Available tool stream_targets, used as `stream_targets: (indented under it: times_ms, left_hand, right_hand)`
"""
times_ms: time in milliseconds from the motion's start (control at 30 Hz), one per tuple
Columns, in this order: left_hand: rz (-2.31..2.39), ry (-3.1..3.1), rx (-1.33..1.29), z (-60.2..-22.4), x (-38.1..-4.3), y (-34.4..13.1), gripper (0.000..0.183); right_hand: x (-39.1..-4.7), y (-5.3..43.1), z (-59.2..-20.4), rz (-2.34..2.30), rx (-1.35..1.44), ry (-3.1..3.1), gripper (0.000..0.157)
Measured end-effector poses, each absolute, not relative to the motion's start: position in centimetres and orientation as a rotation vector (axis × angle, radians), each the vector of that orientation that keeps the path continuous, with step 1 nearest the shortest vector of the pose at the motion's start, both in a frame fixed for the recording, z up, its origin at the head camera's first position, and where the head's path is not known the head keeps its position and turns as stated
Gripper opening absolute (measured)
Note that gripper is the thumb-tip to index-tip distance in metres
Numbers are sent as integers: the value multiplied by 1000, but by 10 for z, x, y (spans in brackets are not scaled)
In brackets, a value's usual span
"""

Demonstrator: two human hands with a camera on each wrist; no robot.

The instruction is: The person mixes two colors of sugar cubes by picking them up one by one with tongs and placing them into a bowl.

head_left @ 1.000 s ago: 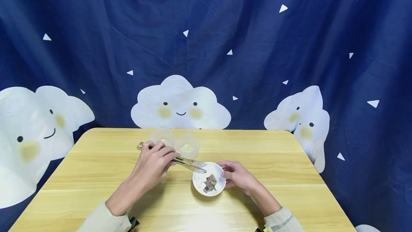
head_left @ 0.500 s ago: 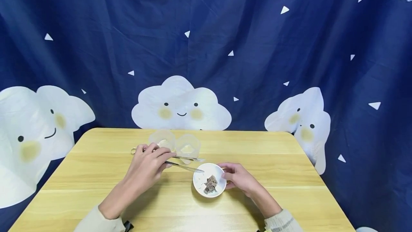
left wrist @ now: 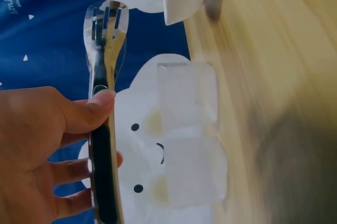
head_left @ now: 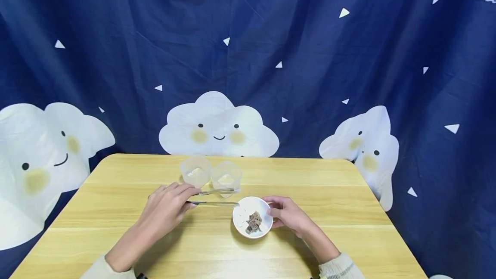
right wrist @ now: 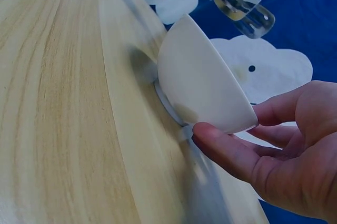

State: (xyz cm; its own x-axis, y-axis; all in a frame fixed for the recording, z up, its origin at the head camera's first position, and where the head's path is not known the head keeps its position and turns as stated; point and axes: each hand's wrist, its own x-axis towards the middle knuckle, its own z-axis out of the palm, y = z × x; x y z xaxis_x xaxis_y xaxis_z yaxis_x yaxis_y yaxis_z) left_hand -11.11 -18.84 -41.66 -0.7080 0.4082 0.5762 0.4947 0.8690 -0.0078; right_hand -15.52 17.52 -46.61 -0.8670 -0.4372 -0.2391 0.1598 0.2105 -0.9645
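Observation:
In the head view my left hand (head_left: 166, 208) holds metal tongs (head_left: 217, 204), their arms spread apart and nothing between their tips. One tip overlaps the left rim of the white bowl (head_left: 252, 237); the other points toward a clear cup. Inside the bowl lie brown chunks (head_left: 254, 223) and some small white pieces. My right hand (head_left: 288, 213) grips the bowl's right side, thumb and fingers at the rim. From the right wrist, the bowl (right wrist: 202, 77) shows upright on its foot, its contents hidden. The left wrist view shows the tongs (left wrist: 102, 155) pinched between thumb and fingers.
Two translucent plastic cups (head_left: 227, 171) stand side by side at the back of the wooden table (head_left: 310, 175), each with something pale inside. Behind the table's far edge hangs a dark blue curtain (head_left: 302, 98) with smiling clouds.
My left hand has drawn back to the left, taking the tongs out from over the bowl. Their arms have spread apart. My right hand and the bowl stay nearly in place.

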Motion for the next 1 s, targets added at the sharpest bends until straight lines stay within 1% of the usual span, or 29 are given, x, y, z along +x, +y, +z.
stream_targets:
  times_ms: [233,600,1000]
  left_hand:
    - [-199,-2489,-669,-421,-105,-198,49]
    - [-102,-2637,-652,-430,-101,-213,41]
    - [-43,-2691,-635,-445,-101,-221,41]
  right_hand:
    - [-154,175,-466,-1703,-268,2024,47]
    - [-154,175,-463,-1701,-262,2018,47]
    - [-153,175,-462,-1704,-251,2016,48]
